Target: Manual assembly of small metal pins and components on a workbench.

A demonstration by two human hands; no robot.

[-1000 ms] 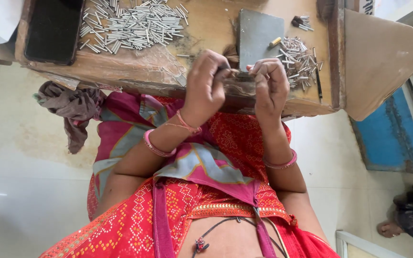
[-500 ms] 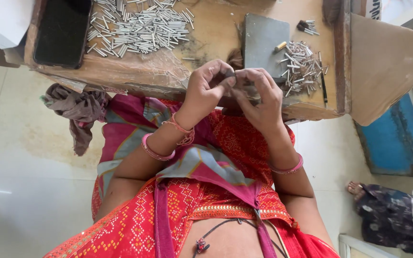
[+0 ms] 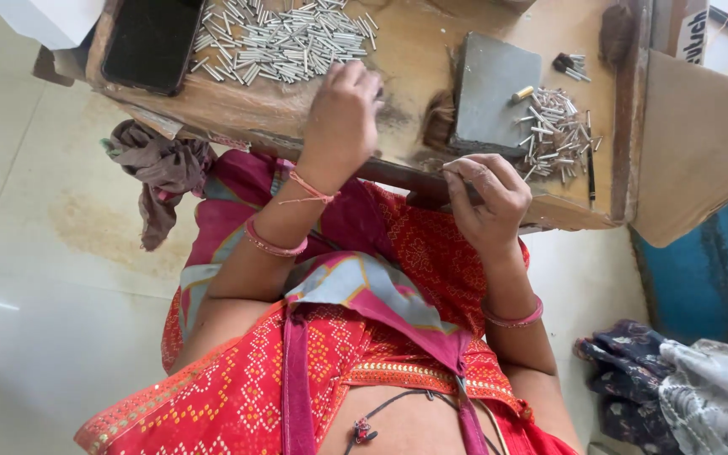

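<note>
Left hand [image 3: 343,118] is out over the wooden counter [image 3: 419,63], fingers curled loosely downward, grip partly closed, fingertips touching the near edge of the big heap of silver metal tubes [image 3: 284,38] at 11 o'clock on the counter. Whether a tube is pinched in there, I cannot tell, the knuckles hide it. The wrist is bent back, forearm running down toward 7 o'clock, with a red thread and a pink bangle on it.

Right hand [image 3: 490,198] sits at the counter's near edge, around 5 o'clock from the left hand and well apart from it. Its grip is together: thumb and forefinger pinched on a small thin piece [image 3: 452,171], too small to make out what kind. The other fingers are folded into the palm, and the forearm drops straight down toward 6 o'clock, another pink bangle at the wrist.

Just above the right hand, at 12 o'clock, lies a grey flat block [image 3: 490,88], and beside it at 3 o'clock a smaller pile of tubes [image 3: 554,135]. A black phone [image 3: 149,42] rests at the counter's far left corner. A brown cloth [image 3: 162,173] hangs off the edge at 9 o'clock.
</note>
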